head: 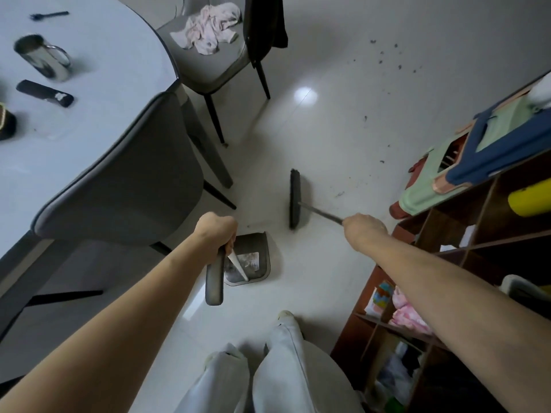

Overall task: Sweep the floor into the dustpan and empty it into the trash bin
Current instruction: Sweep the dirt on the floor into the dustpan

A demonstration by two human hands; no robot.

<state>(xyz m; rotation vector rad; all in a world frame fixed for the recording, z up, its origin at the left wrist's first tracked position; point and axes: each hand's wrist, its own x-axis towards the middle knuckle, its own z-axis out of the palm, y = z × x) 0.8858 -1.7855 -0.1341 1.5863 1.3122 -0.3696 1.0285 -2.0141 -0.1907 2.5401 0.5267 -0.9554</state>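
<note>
Currently the left hand is curled round the grey upright handle of the dustpan, holding the pan flat on the floor with its open mouth facing far, ready to receive debris. The right hand is wrapped round the thin broom handle, reaching the broom head just beyond and right of the pan. Some litter already lies in the pan. Dark debris remains scattered on the far right floor, well apart from the broom, so sweeping appears unfinished. No trash bin is visible. A table and chairs stand left; shelving stands right.
</note>
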